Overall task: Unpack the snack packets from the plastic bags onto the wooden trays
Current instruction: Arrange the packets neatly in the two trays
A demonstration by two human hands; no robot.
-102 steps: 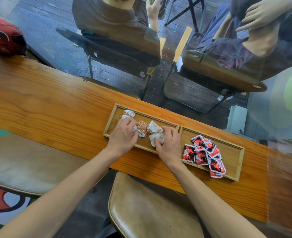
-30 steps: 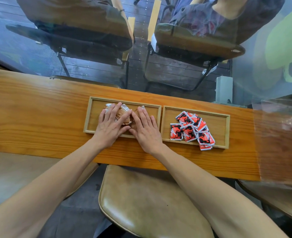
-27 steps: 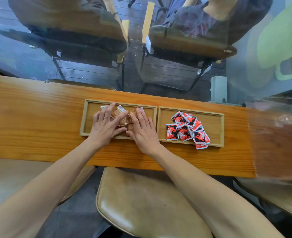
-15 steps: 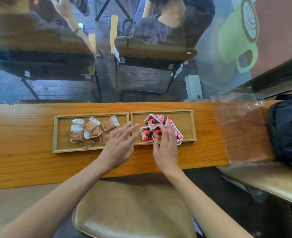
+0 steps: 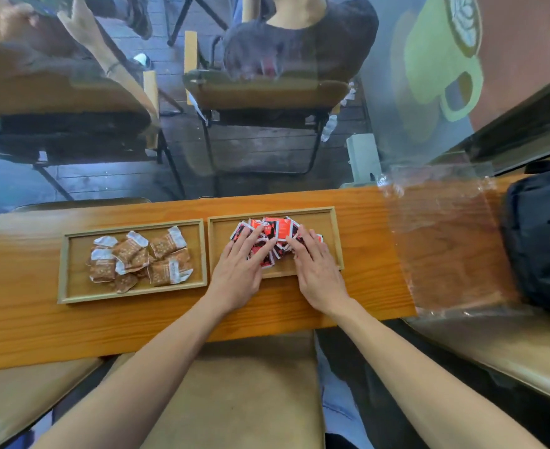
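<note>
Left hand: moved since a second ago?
Yes. The left hand left the left tray of brown packets and now rests on the red packets in the right tray.

Two trays sit side by side on the counter. The left tray holds one heap of packets; the right tray holds another heap, with both hands resting flat on it. Plastic bags lie further right.
</note>
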